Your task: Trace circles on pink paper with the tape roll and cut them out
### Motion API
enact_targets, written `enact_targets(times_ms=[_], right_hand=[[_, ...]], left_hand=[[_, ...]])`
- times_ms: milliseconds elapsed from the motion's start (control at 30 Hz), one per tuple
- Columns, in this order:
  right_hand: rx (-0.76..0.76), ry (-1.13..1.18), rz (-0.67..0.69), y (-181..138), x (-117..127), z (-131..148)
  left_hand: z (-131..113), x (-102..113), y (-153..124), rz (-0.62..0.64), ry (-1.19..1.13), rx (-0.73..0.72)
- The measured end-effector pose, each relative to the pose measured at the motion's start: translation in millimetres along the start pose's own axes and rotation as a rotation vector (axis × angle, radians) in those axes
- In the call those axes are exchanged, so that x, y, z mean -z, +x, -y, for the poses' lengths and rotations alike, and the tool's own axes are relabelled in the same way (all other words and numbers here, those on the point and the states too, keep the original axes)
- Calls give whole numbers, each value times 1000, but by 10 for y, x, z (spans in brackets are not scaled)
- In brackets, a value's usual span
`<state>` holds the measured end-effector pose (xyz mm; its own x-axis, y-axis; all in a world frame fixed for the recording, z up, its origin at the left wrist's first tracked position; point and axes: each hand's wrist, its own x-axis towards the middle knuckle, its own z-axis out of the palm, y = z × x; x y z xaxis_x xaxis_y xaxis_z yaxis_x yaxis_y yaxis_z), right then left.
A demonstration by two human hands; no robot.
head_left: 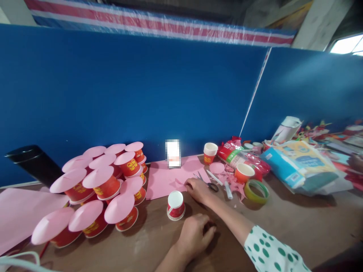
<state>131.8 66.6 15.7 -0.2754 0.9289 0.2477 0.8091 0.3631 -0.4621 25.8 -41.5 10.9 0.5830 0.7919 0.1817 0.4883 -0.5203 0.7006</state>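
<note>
**Upturned cup (176, 212) left of both hands**

On the bench (141, 245), the cup stands mouth down, presumably for a steady base. My left hand (195, 234) is at its near right, grip loosely open with a thumb-to-finger gap; palm hidden. My right hand (199, 189) lies farther, at the pink sheets (163, 179); fingertips obscured, so I cannot tell its grip. Scissors (213, 186) sit just beside it, likely for easy reach. At left, cone-topped cups (109, 186) crowd together, perhaps saving space; cones hide parts. The far bright rectangle (173, 153) is pixelated, unreadable.
</note>
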Motion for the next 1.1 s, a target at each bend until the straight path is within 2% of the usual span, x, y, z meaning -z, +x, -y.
enact_targets(times_ms=[233,467,633,800,933,1000,1100], right_hand=[[-24,41,11,52,16,-34],[-23,50,-51,-50,90,29],[-51,59,-100,-269,355,-158],[-147,-24,-259,-422,699,-433],[-223,-166,-369,-441,910,-552],[-257,-216,-367,-432,969,-593],[-267,-245,-296,-423,1007,-662]], left_hand=[[-3,19,6,14,7,7],[0,11,9,10,16,8],[-10,15,16,1,11,3],[-25,15,20,0,-53,-5],[-26,2,14,-10,-62,-2],[-23,-1,13,-11,-66,2],[-18,0,13,-14,-69,7]])
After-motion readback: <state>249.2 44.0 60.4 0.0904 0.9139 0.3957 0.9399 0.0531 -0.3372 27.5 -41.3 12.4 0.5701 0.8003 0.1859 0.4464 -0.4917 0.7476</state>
